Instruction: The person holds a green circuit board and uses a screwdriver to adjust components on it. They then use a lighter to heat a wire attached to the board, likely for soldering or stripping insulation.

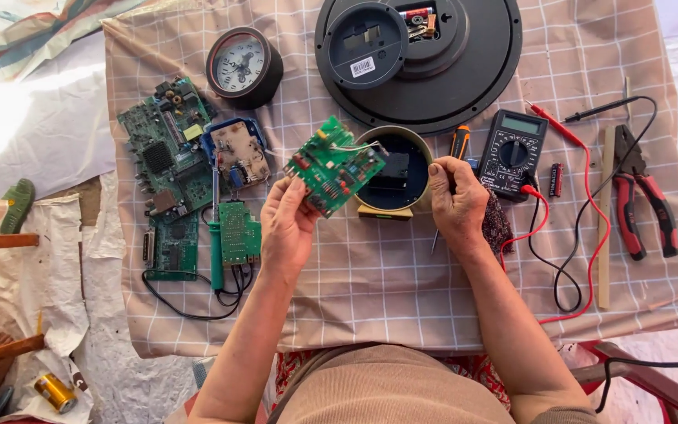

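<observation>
While the left hand (288, 228) gripped a green circuit board (333, 166), the right hand (457, 200) clasped a screwdriver (457, 149). A black multimeter (512, 153) lay at its two o'clock.

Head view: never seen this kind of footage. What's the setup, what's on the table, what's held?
There is one picture, from a camera worn on a person's head, looking down at their own two bare hands; no robot is involved. The left hand holds up a small green circuit board by its lower edge. The right hand grips a screwdriver with an orange and black handle.

On the checked tablecloth lie more green boards, a round gauge, a large black clock back, a small round clock case, a multimeter with red and black leads, and red-handled pliers.
</observation>
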